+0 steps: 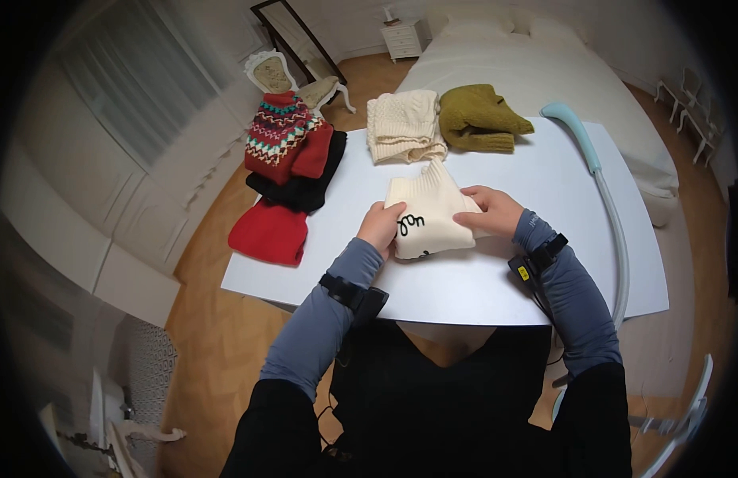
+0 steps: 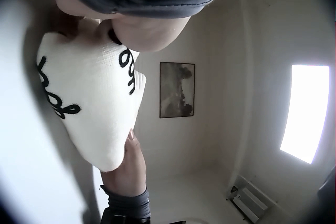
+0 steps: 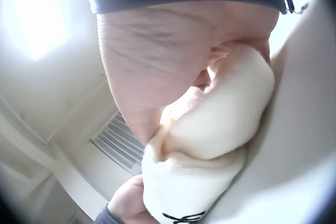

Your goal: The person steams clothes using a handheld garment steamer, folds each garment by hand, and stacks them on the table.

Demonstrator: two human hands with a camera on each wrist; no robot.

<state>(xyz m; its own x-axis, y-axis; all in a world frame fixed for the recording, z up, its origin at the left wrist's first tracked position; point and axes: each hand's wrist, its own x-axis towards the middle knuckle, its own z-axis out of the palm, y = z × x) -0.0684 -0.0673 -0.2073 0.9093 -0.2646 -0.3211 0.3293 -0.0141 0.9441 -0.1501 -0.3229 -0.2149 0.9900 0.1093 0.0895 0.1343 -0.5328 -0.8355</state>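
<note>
A folded cream knit sweater with dark cursive lettering is held between both hands above the near half of the white table. My left hand grips its left edge, thumb on top and fingers underneath. On the opposite side my right hand pinches the edge, its thumb lying over the knit. The left wrist view shows the lettering on two faces of the bundle. In the right wrist view, a thick rolled fold of the sweater lies under the right hand.
Behind the hands lie a folded cream cable-knit and an olive sweater. At the left are a patterned red sweater, a black garment and a red garment. A long pale-blue-handled wand with a grey hose runs along the right side.
</note>
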